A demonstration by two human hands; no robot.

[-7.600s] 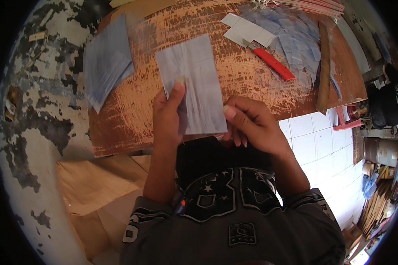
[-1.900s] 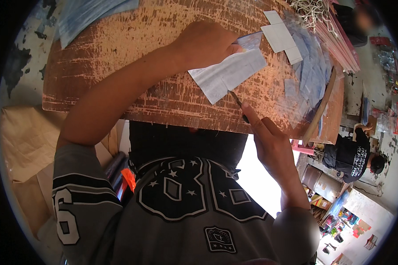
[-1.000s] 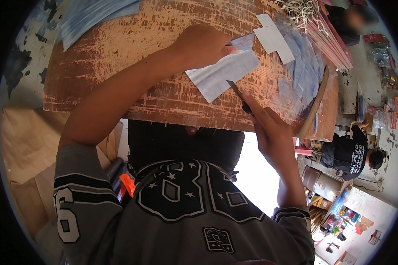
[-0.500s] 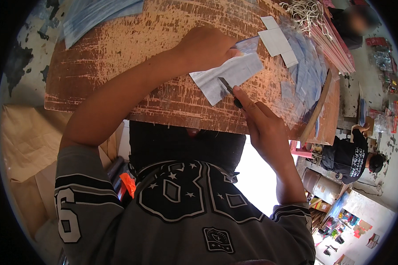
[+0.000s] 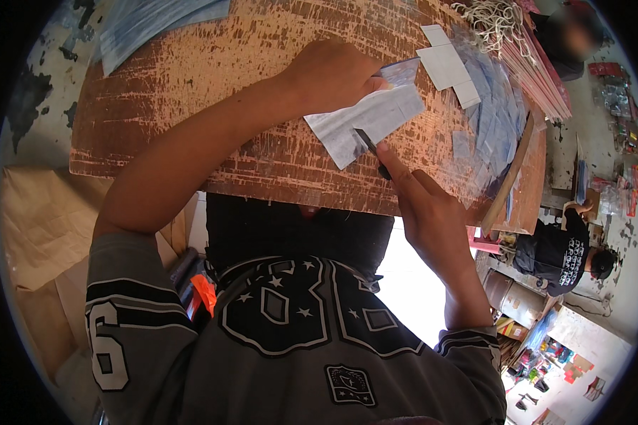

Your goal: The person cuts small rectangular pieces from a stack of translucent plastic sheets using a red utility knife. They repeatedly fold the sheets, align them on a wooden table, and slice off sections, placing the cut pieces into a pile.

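Note:
My right hand [image 5: 429, 202] is closed around a cutter knife [image 5: 367, 142], index finger laid along its top. The knife's blade reaches over a greyish-white sheet [image 5: 337, 134] lying on the worn wooden table [image 5: 220, 152]; whether the tip touches it I cannot tell. My left hand [image 5: 337, 71] is curled, its thumb pressed down at the sheet's far edge. From under that hand a clear bluish plastic sheet [image 5: 404, 69] sticks out to the right. Most of my left fingers are hidden behind the back of the hand.
A white cut-out card [image 5: 449, 65] lies right of the sheets. Beyond it are clear plastic pieces [image 5: 500, 117], pink sticks [image 5: 535, 71] and tangled white cord [image 5: 493, 25]. More plastic sheets [image 5: 159, 25] lie far left. A wooden strip [image 5: 509, 173] lies along the right edge. Two other people are at the right.
My right hand and the knife have shifted slightly right and toward me. My left hand and the greyish-white sheet stay in place.

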